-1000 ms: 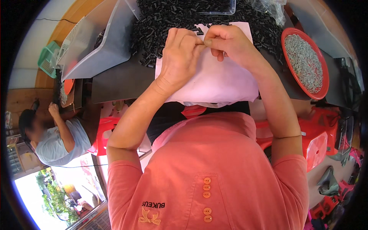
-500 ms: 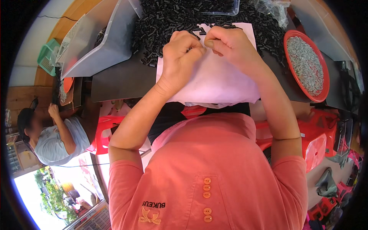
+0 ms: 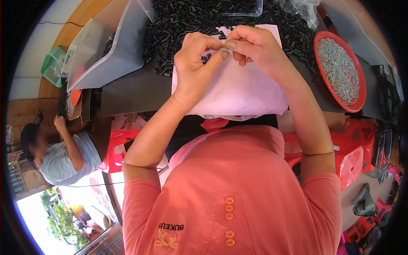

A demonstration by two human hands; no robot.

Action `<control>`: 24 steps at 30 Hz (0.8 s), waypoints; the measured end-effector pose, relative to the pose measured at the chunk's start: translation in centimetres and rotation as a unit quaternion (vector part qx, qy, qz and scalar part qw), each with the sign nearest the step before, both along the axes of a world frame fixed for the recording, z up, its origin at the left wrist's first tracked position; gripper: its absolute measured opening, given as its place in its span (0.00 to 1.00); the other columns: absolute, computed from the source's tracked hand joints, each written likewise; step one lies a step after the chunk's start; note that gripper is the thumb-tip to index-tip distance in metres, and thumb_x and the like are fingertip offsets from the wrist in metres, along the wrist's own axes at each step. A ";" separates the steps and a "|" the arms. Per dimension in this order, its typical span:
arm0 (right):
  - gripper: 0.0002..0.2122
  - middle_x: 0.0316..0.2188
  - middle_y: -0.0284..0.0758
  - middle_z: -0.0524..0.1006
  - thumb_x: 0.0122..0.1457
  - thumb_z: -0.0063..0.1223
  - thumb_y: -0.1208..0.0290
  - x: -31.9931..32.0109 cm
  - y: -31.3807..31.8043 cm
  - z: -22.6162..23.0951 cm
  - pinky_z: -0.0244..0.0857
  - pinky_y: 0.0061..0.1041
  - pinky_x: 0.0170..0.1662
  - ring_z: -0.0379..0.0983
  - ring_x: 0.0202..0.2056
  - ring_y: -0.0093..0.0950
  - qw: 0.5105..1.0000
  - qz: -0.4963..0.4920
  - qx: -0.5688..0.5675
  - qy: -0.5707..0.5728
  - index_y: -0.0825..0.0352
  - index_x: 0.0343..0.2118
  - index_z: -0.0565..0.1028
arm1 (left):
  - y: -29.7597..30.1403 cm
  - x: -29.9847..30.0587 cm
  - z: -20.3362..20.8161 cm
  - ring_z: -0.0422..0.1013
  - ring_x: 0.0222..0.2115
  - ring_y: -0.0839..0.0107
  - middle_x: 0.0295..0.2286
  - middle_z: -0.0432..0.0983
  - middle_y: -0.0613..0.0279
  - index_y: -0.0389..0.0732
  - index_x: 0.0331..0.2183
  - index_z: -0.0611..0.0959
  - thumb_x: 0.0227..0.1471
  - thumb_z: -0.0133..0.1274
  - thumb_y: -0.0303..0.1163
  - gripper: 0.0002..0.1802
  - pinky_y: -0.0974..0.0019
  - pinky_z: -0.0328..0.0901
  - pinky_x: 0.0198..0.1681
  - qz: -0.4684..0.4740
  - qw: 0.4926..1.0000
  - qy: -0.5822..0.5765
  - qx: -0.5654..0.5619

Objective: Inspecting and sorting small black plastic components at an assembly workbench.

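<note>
the left hand [image 3: 196,59] and the right hand [image 3: 257,44] meet above the far part of a pale sheet [image 3: 248,91], their fingertips close together. between them is a small pale piece [image 3: 224,48], partly covered by the fingers, so its exact shape cannot be told. the grip of each hand is pinched on it, thumb against forefinger; the right hand's other fingers are curled. a few dark bits show in the gap between the left thumb and fingers; whether they are held there or lie behind cannot be told.

the sheet hangs over the near edge of a dark bench [image 3: 136,95]. beyond it spreads a heap of short black pieces [image 3: 182,19], some reaching the sheet's far edge. on the right, a round red tray [image 3: 362,94] holds many small silvery parts [image 3: 338,70]. a translucent bin [image 3: 114,63] stands tilted on the left, and a clear plastic bag [image 3: 304,15] lies on the far right of the heap. at far left is a green basket [image 3: 52,68]; nearer, a co-worker in a light shirt [image 3: 70,161] sits with one hand raised.
</note>
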State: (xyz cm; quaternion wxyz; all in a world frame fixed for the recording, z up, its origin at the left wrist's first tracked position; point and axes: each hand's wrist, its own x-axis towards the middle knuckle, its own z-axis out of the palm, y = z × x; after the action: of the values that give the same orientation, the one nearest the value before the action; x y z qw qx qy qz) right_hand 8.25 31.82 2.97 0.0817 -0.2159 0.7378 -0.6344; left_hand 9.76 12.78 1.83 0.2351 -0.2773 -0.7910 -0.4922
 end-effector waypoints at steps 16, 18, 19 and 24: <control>0.04 0.21 0.27 0.71 0.61 0.49 0.75 0.2 -0.3 -0.4 0.61 0.17 0.29 0.65 0.24 0.17 0.992 -0.001 0.026 0.126 0.69 0.32 0.73 | -0.4 0.5 1.0 0.71 0.22 0.71 0.22 0.77 0.56 0.30 0.28 0.81 0.54 0.55 0.26 0.08 0.71 0.66 0.27 -0.168 0.848 -0.410 0.291; 0.04 0.21 0.27 0.71 0.61 0.48 0.75 0.1 -0.4 -0.7 0.61 0.17 0.29 0.65 0.24 0.17 0.986 -0.014 0.036 0.161 0.69 0.32 0.73 | -0.5 0.5 1.0 0.72 0.23 0.71 0.23 0.77 0.54 0.29 0.29 0.81 0.54 0.55 0.26 0.09 0.71 0.66 0.26 -0.213 0.806 -0.441 0.333; 0.04 0.21 0.28 0.71 0.61 0.47 0.75 0.0 -0.5 -0.9 0.61 0.17 0.29 0.65 0.24 0.17 0.980 -0.031 0.053 0.190 0.70 0.32 0.72 | -0.4 0.5 1.1 0.71 0.23 0.73 0.23 0.77 0.56 0.29 0.29 0.81 0.53 0.55 0.26 0.08 0.72 0.66 0.26 -0.181 0.822 -0.434 0.323; 0.04 0.20 0.29 0.70 0.61 0.46 0.76 0.0 -0.5 -1.0 0.60 0.19 0.28 0.64 0.24 0.17 0.971 -0.070 0.072 0.216 0.70 0.32 0.71 | 0.3 1.3 1.5 0.69 0.22 0.79 0.23 0.77 0.62 0.32 0.29 0.82 0.50 0.59 0.24 0.05 0.75 0.64 0.25 -0.013 0.921 -0.307 0.240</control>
State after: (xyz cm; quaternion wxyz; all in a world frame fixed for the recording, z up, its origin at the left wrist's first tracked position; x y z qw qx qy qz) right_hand 8.27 31.33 1.95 -0.1091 -0.2895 0.7948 -0.5221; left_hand 11.06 13.08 3.36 0.0340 -0.0577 -0.6789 -0.7312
